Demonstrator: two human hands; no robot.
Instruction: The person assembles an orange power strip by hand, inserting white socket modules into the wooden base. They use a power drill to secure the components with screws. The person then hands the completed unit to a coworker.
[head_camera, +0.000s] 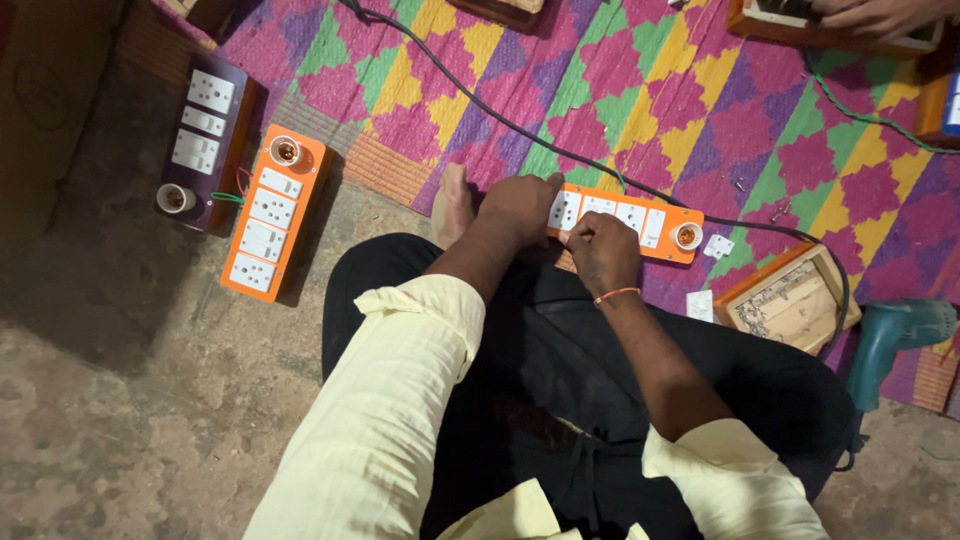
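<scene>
Centrally, left hand (520, 205) and right hand (600, 250) gripping flat orange switchboard (640, 220), woven mat (640, 90).

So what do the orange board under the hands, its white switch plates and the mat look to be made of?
Orange board: looks like painted or laminated wood, a flat matt box; could be plastic. White switch plates: likely moulded plastic, smooth with a faint sheen. Mat: woven plastic or reed strips by its ribbed colour blocks. Left hand and right hand both rest on the board.
</scene>
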